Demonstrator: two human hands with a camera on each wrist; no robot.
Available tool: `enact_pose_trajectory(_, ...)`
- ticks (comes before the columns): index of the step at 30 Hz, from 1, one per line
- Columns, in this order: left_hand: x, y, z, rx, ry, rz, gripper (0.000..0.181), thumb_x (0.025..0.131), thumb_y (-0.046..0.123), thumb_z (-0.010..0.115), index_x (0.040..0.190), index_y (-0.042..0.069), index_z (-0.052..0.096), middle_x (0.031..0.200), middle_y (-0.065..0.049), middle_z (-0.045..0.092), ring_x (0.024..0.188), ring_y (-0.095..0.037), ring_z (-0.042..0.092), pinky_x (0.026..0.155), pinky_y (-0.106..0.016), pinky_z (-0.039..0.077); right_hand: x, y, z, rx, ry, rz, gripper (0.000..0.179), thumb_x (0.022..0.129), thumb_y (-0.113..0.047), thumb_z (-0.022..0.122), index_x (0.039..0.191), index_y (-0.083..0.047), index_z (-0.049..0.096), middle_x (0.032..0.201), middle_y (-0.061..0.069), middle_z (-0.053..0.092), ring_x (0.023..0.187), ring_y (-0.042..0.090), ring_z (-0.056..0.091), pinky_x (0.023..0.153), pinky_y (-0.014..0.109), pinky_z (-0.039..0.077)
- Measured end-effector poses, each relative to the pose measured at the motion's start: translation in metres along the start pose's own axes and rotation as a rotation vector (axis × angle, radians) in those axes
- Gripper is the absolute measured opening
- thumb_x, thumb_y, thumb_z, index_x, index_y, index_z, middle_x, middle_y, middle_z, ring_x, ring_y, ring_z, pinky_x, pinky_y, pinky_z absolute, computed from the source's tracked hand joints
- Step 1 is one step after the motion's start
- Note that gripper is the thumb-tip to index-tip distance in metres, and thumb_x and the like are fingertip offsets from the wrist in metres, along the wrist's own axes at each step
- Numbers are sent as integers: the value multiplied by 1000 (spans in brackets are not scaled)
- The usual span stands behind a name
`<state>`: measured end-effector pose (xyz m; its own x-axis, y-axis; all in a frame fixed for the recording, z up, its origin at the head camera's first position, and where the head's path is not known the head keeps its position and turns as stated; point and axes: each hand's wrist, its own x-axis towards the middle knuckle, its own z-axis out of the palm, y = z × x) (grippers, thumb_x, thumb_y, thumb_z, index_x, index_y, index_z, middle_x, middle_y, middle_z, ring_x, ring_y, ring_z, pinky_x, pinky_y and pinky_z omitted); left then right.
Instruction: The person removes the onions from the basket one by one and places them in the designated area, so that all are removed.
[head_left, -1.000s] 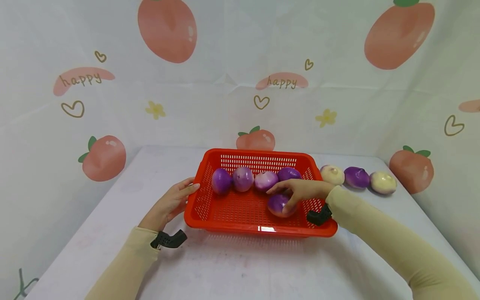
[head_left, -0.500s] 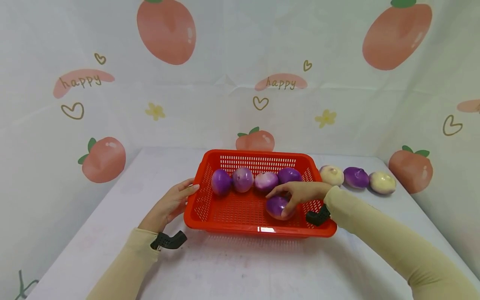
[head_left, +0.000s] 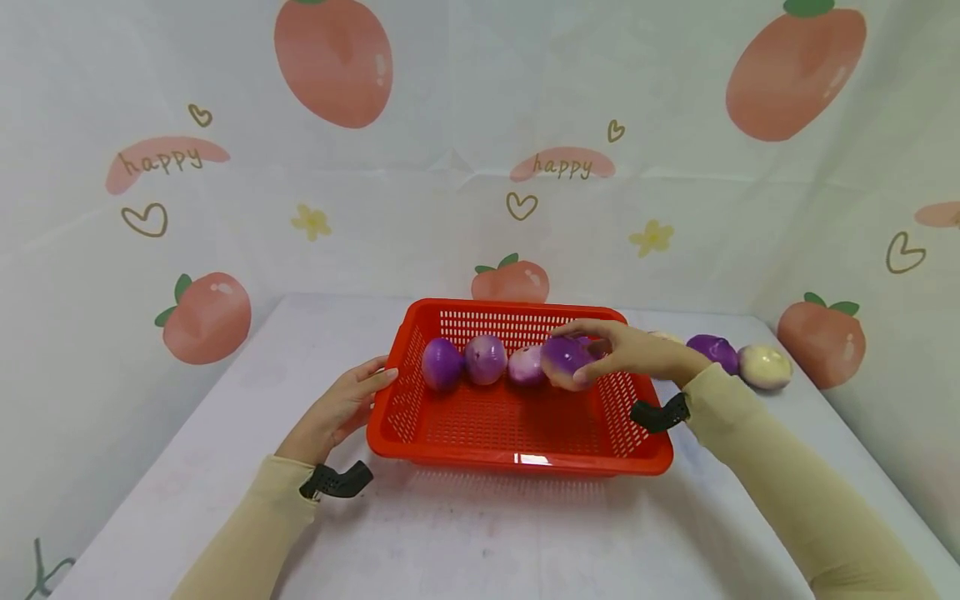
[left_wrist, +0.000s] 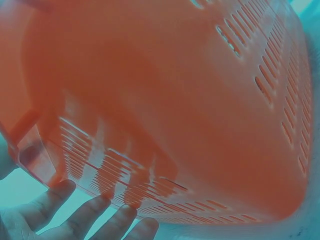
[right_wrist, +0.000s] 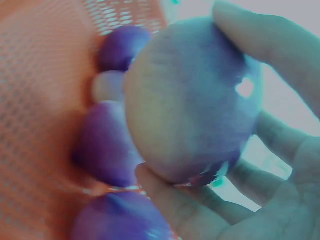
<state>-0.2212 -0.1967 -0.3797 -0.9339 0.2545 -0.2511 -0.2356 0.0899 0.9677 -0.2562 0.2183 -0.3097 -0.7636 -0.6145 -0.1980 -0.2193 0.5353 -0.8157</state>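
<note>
My right hand (head_left: 630, 348) holds a purple onion (head_left: 564, 363) with a pale underside, thumb and fingers around it, above the right part of a red plastic basket (head_left: 450, 454). My left hand (head_left: 337, 410) grips the basket's left rim. In the left wrist view its fingers (left_wrist: 90, 212) lie against the slotted outer wall. Inside the basket, a row of onions stands along the back: a purple one (head_left: 442, 364), a lighter one (head_left: 486, 360), a pink-white one (head_left: 527, 365), and another mostly hidden behind the held onion.
To the basket's right, a purple onion (head_left: 712, 353) and a pale one (head_left: 765, 367) lie on the white-covered table (head_left: 480, 542). A third pale onion (head_left: 666, 337) is mostly hidden by my right hand. A printed cloth (head_left: 420, 200) hangs behind.
My right hand has lifted the onion off the basket floor, up and toward the back row. The left hand and the basket have stayed put.
</note>
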Motion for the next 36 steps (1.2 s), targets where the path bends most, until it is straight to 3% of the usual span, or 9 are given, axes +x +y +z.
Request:
enact_pose_trajectory(5,-1,0,0,6,-7,10,66,98,37,54,151,8,28,136,-12,53,108,-13,60,99,-42,50,-22,-4,-19,87,157,-65,64,87,-22,71,144,-24,41,146,9,40,133,34,42,105,50,43)
enact_pose_trajectory(11,-1,0,-1,3,-17,14,66,99,36,53,151,8,27,139,-15,49,110,-16,59,99,-43,50,-49,0,-34,228,314,-188,56,95,-10,57,145,-26,40,143,2,42,125,18,48,92,28,52)
enact_pose_trajectory(16,-1,0,-1,-10,-9,8,66,98,37,54,151,8,28,134,-10,54,107,-14,61,98,-42,51,-66,16,-38,449,423,-362,46,98,-7,51,140,-24,46,131,-5,54,111,9,59,90,20,52)
enact_pose_trajectory(20,0,0,-1,-12,-9,10,66,98,36,54,151,7,28,134,-10,54,107,-13,61,98,-43,50,-77,33,-38,668,476,-450,39,97,-8,54,134,-22,52,128,-1,56,110,11,59,92,19,51)
enact_pose_trajectory(23,0,0,-1,-9,-10,11,65,98,36,54,151,7,28,136,-12,53,108,-13,61,98,-43,50,-85,46,-36,782,499,-470,33,97,-10,54,128,-20,54,127,1,53,110,13,57,90,21,52)
enact_pose_trajectory(30,0,0,0,-16,-5,8,64,99,35,54,150,7,29,136,-13,53,106,-14,61,96,-42,52,-99,76,-25,886,475,-498,36,98,1,44,130,-15,48,128,1,49,111,13,56,89,26,55)
enact_pose_trajectory(33,-1,1,0,-10,-1,-1,65,99,36,53,151,8,28,141,-16,48,110,-15,60,98,-43,50,-104,89,-19,914,486,-457,44,96,8,41,133,-17,44,129,-1,46,111,11,56,87,26,56)
enact_pose_trajectory(36,-1,1,0,-8,-1,-2,66,98,36,54,151,8,27,143,-18,46,111,-16,59,98,-44,50,-108,100,-13,865,513,-377,46,97,7,42,134,-20,40,129,-3,41,110,7,55,86,24,55)
